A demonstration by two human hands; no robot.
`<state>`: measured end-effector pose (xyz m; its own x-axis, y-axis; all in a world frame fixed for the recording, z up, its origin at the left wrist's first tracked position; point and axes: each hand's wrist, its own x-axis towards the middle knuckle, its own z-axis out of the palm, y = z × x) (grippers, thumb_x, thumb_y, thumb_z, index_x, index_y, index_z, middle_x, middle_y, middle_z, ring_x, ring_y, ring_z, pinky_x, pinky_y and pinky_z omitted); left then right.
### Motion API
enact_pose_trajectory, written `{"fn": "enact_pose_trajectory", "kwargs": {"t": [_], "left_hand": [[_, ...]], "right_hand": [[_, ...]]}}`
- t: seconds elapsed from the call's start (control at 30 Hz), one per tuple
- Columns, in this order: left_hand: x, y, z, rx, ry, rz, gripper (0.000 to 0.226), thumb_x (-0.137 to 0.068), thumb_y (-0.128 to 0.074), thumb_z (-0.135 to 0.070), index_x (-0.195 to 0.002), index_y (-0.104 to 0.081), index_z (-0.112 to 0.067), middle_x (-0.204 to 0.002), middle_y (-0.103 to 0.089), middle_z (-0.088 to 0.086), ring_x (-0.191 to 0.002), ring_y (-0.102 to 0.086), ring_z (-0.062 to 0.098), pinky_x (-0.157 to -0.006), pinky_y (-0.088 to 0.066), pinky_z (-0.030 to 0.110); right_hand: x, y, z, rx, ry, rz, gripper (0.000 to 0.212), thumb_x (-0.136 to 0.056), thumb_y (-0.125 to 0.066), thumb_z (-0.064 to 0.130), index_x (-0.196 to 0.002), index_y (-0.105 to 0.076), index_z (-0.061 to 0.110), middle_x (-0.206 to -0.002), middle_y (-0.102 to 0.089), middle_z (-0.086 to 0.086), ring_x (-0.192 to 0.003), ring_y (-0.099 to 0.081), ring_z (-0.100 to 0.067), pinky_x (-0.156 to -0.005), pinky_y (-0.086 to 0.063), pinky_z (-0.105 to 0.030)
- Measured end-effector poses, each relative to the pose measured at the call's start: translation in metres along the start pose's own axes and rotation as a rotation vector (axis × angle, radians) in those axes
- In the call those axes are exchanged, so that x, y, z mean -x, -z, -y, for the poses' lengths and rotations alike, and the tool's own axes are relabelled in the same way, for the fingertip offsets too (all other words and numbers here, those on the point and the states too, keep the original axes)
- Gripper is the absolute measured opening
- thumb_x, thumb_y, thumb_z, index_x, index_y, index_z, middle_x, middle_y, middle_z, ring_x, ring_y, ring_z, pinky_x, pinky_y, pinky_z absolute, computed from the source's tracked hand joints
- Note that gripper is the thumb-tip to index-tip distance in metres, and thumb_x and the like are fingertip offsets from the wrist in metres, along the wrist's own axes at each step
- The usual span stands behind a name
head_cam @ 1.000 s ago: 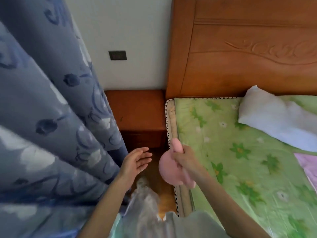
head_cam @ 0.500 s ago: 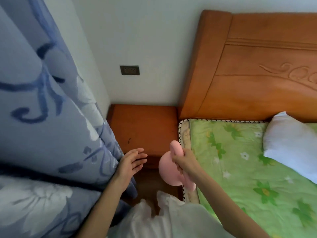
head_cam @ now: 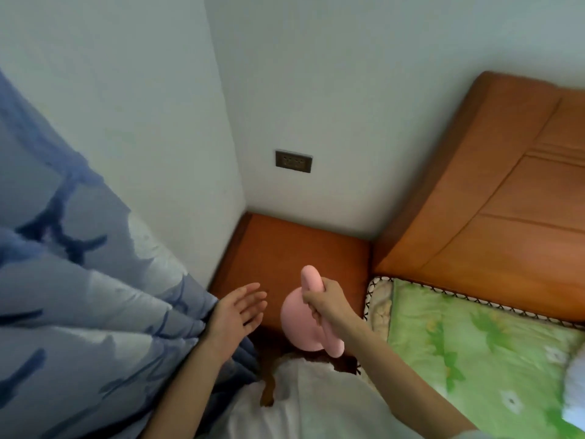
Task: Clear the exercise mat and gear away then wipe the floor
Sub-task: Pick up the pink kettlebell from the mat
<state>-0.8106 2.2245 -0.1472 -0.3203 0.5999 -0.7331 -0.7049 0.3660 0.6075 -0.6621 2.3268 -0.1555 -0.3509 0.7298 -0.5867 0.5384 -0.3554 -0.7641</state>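
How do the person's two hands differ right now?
The right hand has its fingers curled round the handle of a pink kettlebell; the left hand holds nothing.
The left hand's fingers are straight and spread, with the palm showing; the right shows its back and knuckles.
The left hand is next to the blue curtain; the right is nearer the bed.
Both are over the wooden nightstand.

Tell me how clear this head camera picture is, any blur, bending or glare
Head view: soft, even daylight with no glare; the wide lens bends the wall corner and tilts the headboard. The blue curtain at the left edge looks smeared and soft, as does the white pillow at the right edge. The right hand gripping the pink kettlebell and the open left hand are fairly sharp.
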Motion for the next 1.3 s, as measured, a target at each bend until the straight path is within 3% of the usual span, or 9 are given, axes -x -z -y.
{"fn": "enact_pose_trajectory", "kwargs": {"t": [0.27, 0.5, 0.63, 0.77, 0.83, 0.93, 1.07, 1.3], "left_hand": [[-0.047, -0.011, -0.056, 0.143, -0.046, -0.175, 0.023, -0.096, -0.039, -0.017, -0.096, -0.062, -0.013, -0.094, -0.064, 0.007, -0.084, -0.058, 0.019, -0.07, -0.042, 0.029], [-0.081, -0.015, -0.09, 0.166, -0.031, -0.214, 0.022, -0.096, -0.04, -0.017, -0.096, -0.061, -0.013, -0.093, -0.064, 0.007, -0.084, -0.058, 0.02, -0.07, -0.042, 0.029], [-0.107, -0.014, -0.116, 0.152, -0.042, -0.2, 0.021, -0.096, -0.042, -0.018, -0.1, -0.062, -0.013, -0.093, -0.066, 0.006, -0.084, -0.06, 0.019, -0.071, -0.044, 0.029], [-0.129, -0.009, -0.136, 0.105, -0.04, -0.163, 0.02, -0.095, -0.044, -0.019, -0.099, -0.063, -0.014, -0.093, -0.067, 0.006, -0.084, -0.062, 0.02, -0.07, -0.045, 0.029], [-0.135, -0.006, -0.141, 0.071, -0.044, -0.158, 0.02, -0.096, -0.044, -0.019, -0.099, -0.062, -0.014, -0.093, -0.067, 0.006, -0.084, -0.062, 0.019, -0.071, -0.045, 0.029], [-0.142, 0.003, -0.147, 0.049, -0.053, -0.177, 0.02, -0.096, -0.043, -0.019, -0.1, -0.062, -0.014, -0.094, -0.066, 0.006, -0.084, -0.061, 0.019, -0.071, -0.045, 0.029], [-0.149, 0.011, -0.151, 0.049, 0.003, -0.177, 0.021, -0.097, -0.042, -0.018, -0.102, -0.061, -0.012, -0.094, -0.066, 0.007, -0.083, -0.06, 0.02, -0.071, -0.044, 0.029], [-0.162, 0.01, -0.156, 0.023, 0.052, -0.142, 0.022, -0.096, -0.042, -0.016, -0.104, -0.062, -0.011, -0.093, -0.067, 0.009, -0.082, -0.061, 0.021, -0.069, -0.044, 0.03]], "right_hand": [[-0.101, -0.002, 0.058, 0.142, 0.018, 0.124, 0.017, -0.079, -0.057, 0.008, -0.096, -0.058, 0.009, -0.063, -0.058, -0.003, -0.046, -0.052, -0.01, -0.049, -0.045, -0.024], [-0.167, -0.008, 0.095, 0.21, 0.011, 0.17, 0.012, -0.084, -0.058, 0.013, -0.096, -0.058, 0.012, -0.066, -0.059, -0.004, -0.052, -0.054, -0.013, -0.052, -0.046, -0.027], [-0.204, -0.017, 0.11, 0.341, -0.065, 0.269, 0.033, -0.091, -0.054, 0.015, -0.122, -0.052, 0.005, -0.083, -0.062, -0.007, -0.069, -0.059, -0.019, -0.073, -0.051, -0.032], [-0.226, -0.025, 0.115, 0.364, -0.023, 0.345, 0.042, -0.094, -0.052, 0.014, -0.134, -0.043, 0.006, -0.076, -0.055, 0.004, -0.064, -0.053, -0.01, -0.065, -0.051, -0.023], [-0.235, -0.032, 0.11, 0.431, -0.021, 0.323, 0.047, -0.091, -0.056, 0.011, -0.136, -0.043, 0.007, -0.082, -0.059, -0.001, -0.069, -0.057, -0.012, -0.075, -0.052, -0.028], [-0.253, -0.045, 0.107, 0.547, 0.002, 0.312, 0.036, -0.093, -0.054, 0.024, -0.126, -0.054, 0.009, -0.102, -0.066, -0.013, -0.08, -0.06, -0.02, -0.084, -0.05, -0.038], [-0.281, -0.063, 0.107, 0.751, 0.072, 0.325, 0.034, -0.09, -0.058, 0.02, -0.123, -0.059, 0.012, -0.119, -0.063, -0.009, -0.106, -0.058, -0.024, -0.087, -0.043, -0.031], [-0.329, -0.098, 0.109, 0.764, 0.12, 0.194, 0.037, -0.091, -0.055, 0.02, -0.127, -0.055, 0.013, -0.128, -0.058, -0.009, -0.118, -0.053, -0.026, -0.096, -0.039, -0.032]]}}
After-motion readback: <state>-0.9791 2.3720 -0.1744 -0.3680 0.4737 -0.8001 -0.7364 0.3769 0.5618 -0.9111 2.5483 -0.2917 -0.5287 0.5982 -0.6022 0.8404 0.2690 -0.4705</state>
